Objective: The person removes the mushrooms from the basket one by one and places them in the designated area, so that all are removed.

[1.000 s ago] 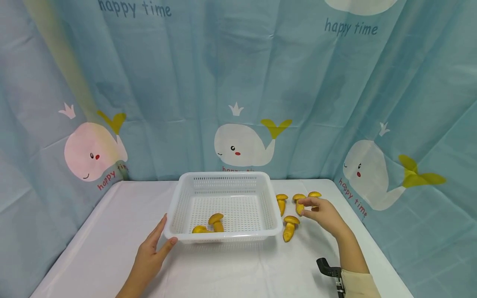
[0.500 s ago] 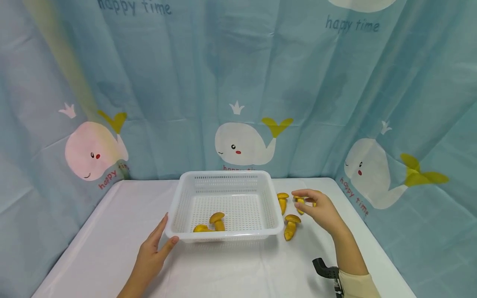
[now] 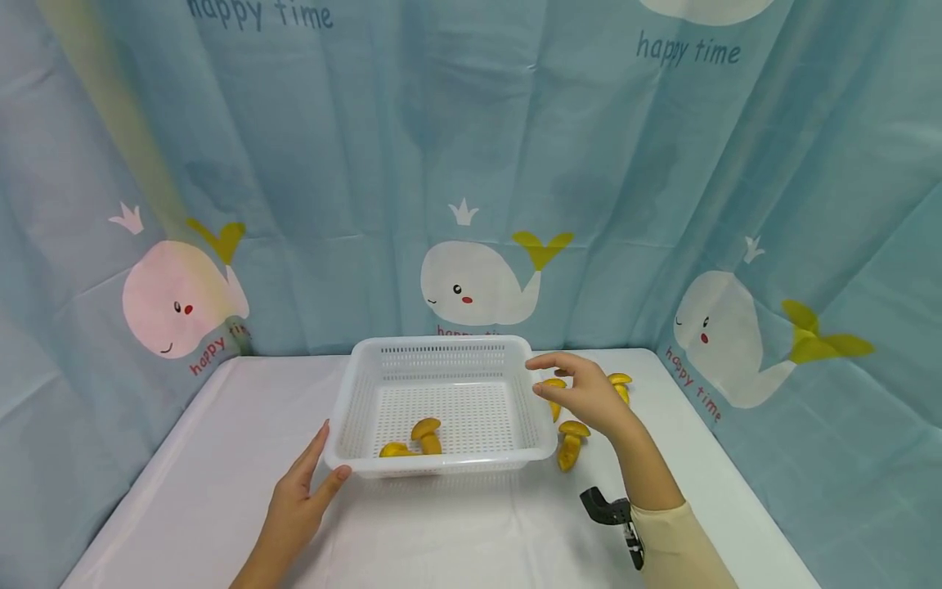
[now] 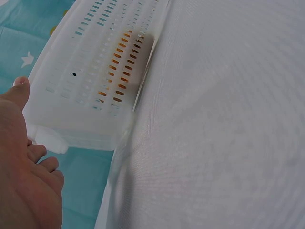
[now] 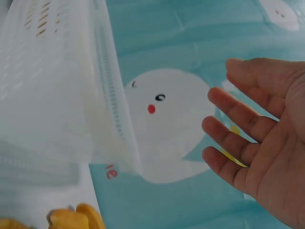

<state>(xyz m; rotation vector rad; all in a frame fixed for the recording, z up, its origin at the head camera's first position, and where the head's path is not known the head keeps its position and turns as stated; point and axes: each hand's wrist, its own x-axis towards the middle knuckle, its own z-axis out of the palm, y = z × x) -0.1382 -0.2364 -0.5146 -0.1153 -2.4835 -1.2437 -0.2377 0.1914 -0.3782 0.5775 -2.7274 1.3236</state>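
Observation:
A white slotted plastic basket (image 3: 441, 465) stands on the table with two yellow-brown mushrooms (image 3: 427, 435) inside, near its front wall. My left hand (image 3: 294, 495) holds its front left corner, thumb at the front rim and fingers along the left side. In the left wrist view, orange patches show through the slots of the basket (image 4: 71, 109). My right hand (image 3: 581, 393) hovers beside the right rim. The right wrist view shows its fingers (image 5: 233, 138) loosely spread, palm bare. Near this hand lie mushrooms: one (image 3: 572, 446) in front, one (image 3: 555, 401) partly covered, one (image 3: 621, 384) behind.
White cloth covers the table (image 3: 191, 483). A blue curtain (image 3: 353, 204) with whale prints hangs behind and along both sides. A black device (image 3: 611, 515) is strapped at the right wrist, by a beige sleeve (image 3: 680, 544).
My right hand has moved left from the loose mushrooms to the basket's right rim. The middle mushroom at the back is now out of sight behind it. The left hand stays put.

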